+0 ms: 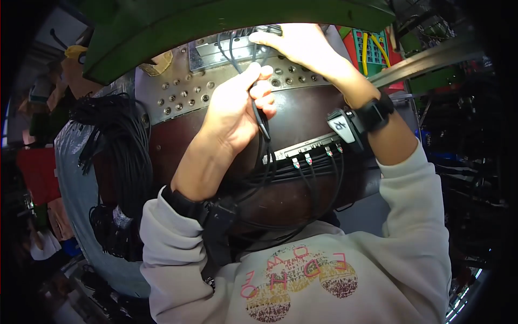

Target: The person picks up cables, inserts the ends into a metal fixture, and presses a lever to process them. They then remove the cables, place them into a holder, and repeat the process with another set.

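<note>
My left hand is closed around thin black cables, which run up out of the fist and hang down below it. Under the green machine beam, my right hand reaches to a shiny metal block. Its thumb points left beside the cables; glare and the beam hide the other fingers. Nearer to me, a slotted metal strip lies across the dark red-brown table. Several small cable plugs sit along its near edge, with their black cables trailing toward me.
Overhead, the green beam crosses the work area. A perforated steel plate lies below it. Bundled black cables hang over a grey padded surface at left. Yellow-handled pliers rest on a green-and-red tray at far right.
</note>
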`<state>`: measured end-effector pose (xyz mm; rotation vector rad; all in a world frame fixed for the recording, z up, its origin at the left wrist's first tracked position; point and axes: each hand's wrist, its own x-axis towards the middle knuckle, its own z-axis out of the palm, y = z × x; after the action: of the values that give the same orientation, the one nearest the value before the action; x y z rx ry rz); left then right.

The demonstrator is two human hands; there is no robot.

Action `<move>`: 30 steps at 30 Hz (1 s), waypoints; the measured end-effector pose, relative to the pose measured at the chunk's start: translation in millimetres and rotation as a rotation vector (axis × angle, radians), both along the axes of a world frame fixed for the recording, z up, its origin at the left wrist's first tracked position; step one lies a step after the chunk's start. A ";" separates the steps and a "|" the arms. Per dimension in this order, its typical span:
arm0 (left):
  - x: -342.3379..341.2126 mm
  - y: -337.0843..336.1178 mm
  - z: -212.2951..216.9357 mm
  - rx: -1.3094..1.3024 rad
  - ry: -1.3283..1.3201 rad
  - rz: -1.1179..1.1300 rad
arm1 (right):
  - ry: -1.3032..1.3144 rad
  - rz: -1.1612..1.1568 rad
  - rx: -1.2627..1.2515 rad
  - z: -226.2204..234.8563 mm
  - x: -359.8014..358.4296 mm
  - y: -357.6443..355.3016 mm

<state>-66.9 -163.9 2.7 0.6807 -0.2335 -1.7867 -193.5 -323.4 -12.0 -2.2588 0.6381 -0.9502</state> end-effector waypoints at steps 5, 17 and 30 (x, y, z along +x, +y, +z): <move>-15.2 37.0 11.1 0.100 -0.155 0.058 | 0.258 0.057 -0.466 2.7 -11.5 19.3; 104.0 207.7 111.2 -0.341 -0.166 0.578 | 0.179 0.095 -0.283 -26.1 -28.9 56.8; 49.5 171.0 -18.0 0.019 -0.793 -0.434 | 0.498 0.231 -0.264 -20.0 -127.2 117.0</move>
<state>-17.4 7.1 -15.3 1.4167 -0.9550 -1.8316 -320.8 -206.3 -32.0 -2.7635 0.4562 -0.3714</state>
